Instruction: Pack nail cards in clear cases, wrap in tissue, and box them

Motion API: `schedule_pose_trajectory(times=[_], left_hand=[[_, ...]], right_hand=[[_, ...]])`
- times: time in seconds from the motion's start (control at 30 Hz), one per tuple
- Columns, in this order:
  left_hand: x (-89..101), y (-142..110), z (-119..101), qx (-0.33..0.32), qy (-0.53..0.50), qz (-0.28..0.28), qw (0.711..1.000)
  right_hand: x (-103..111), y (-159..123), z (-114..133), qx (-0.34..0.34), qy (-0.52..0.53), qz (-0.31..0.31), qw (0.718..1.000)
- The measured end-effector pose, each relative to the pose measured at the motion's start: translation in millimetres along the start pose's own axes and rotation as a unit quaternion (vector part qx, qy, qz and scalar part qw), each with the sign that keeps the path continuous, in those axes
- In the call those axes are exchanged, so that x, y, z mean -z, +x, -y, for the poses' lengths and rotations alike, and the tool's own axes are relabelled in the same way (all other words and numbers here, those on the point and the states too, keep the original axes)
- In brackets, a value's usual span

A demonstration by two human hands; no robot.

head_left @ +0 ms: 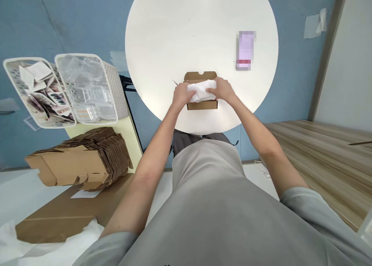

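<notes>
Both my hands hold a white paper-wrapped bundle (202, 90) by its two ends, over an open brown cardboard box (202, 105). My left hand (182, 94) grips the left end, with the thumb on top. At the right end, my right hand (223, 89) is closed on it in the same way. The box sits near the front edge of the round white table (174, 37), its lid (193, 76) standing open on the far side. What the paper wraps is hidden, and the bundle covers most of the box's inside.
A blurred-out purple item (245, 49) lies on the table's right side. To the left stand a white basket (116, 87) of clear plastic containers and another basket (8, 70) of printed cards. Below them lies a stack of flat cardboard boxes (78, 161). A wood-grain surface (325, 153) is at right.
</notes>
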State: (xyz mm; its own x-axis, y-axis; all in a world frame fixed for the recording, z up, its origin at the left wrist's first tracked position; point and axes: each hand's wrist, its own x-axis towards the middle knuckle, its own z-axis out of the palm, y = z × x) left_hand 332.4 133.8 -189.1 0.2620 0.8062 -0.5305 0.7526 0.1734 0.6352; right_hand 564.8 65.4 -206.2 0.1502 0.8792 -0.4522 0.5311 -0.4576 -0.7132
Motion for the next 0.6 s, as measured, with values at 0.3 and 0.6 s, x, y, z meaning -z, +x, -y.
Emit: schedule_pose_trajectory(times=[0.3,0.6], left_hand=[[-22.5,-20.5,20.8,0.093,0.063,0.035,0.993],[-28.4,-76.8,6.6,0.074,0.066,0.014,0.995]], right_hand=[[-31.7,-42.5,0.0,-0.11,-0.084,0.068,0.988],[-40.6,-85.0,8.4,-0.119,-0.075,0.032,0.99]])
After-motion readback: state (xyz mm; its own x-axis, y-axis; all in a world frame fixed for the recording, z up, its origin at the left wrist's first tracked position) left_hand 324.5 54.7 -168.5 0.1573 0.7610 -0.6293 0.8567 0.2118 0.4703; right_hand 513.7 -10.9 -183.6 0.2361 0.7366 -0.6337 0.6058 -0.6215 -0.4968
